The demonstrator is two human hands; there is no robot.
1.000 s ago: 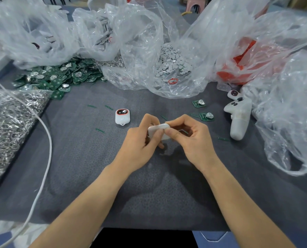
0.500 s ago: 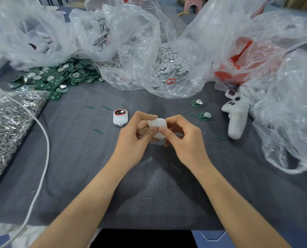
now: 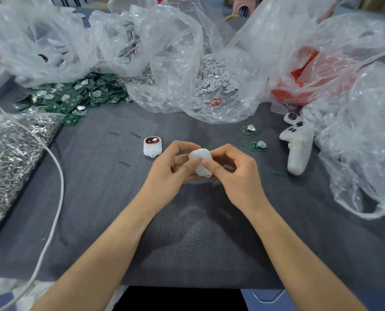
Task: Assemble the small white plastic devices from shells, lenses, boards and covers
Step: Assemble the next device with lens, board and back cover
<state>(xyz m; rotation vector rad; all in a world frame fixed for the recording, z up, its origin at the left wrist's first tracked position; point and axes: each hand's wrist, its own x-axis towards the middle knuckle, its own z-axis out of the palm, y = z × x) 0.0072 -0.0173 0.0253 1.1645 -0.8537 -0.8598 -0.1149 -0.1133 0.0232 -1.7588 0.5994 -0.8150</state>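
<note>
Both hands hold one small white plastic device (image 3: 201, 161) above the middle of the grey mat (image 3: 187, 232), its plain white back toward me. My left hand (image 3: 171, 169) pinches its left side with thumb and curled fingers. My right hand (image 3: 234, 173) pinches its right side, thumb pressed on the back. A finished white device (image 3: 152, 146) with a red-ringed dark lens lies just left of the hands. Two loose green boards (image 3: 248, 129) (image 3: 258, 145) lie to the right. A pile of green boards (image 3: 74, 97) sits at the back left.
Clear plastic bags (image 3: 175, 52) crowd the back; one holds small grey discs (image 3: 214, 79), another red parts (image 3: 303, 81). A bag of metal rings (image 3: 9, 158) lies at the left with a white cable (image 3: 59, 185) across it. A white controller-shaped tool (image 3: 298, 149) lies at the right.
The white device has been turned in my hands from lying flat and wide to standing more upright. Both hands stayed above the mat's middle.
</note>
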